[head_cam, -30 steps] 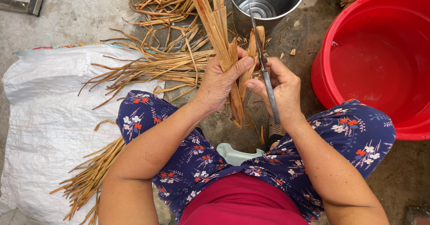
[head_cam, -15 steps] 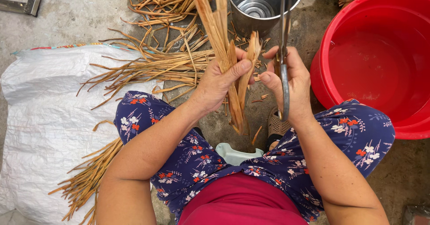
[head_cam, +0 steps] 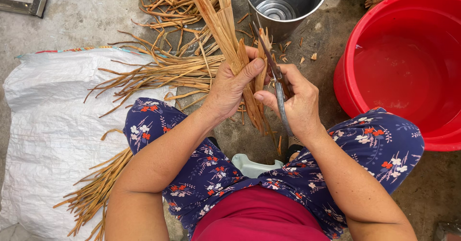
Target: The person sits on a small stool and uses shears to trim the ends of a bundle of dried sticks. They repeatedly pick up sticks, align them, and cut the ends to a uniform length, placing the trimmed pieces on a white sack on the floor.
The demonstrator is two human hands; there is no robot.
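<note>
Since the frame half a second back, the right hand (head_cam: 295, 104) has swung its tool from upright to a slant, the tip now laid against a strip near the top of the bundle. Right hand is closed around a long metal blade (head_cam: 277, 90), grey, with a dark point. Left hand (head_cam: 230, 90) is closed on the bundle of dried strips (head_cam: 225, 25), thumb pressed across the front, the strips standing up and away from the body.

Judgement on method: the left thumb sits close to the edge; it is best kept below the blade's path, with the cut drawn along the strip's grain and the bundle held firm so single strips do not slip.

Outward: loose dried strips (head_cam: 163, 70) lie on the concrete floor (head_cam: 86, 15) beyond the knees, more at lower left on a white woven sack (head_cam: 48, 130). A steel bucket (head_cam: 288, 6) stands just ahead; a red plastic tub (head_cam: 408, 63) holding water is at the right. Small offcuts dot the floor between them.
</note>
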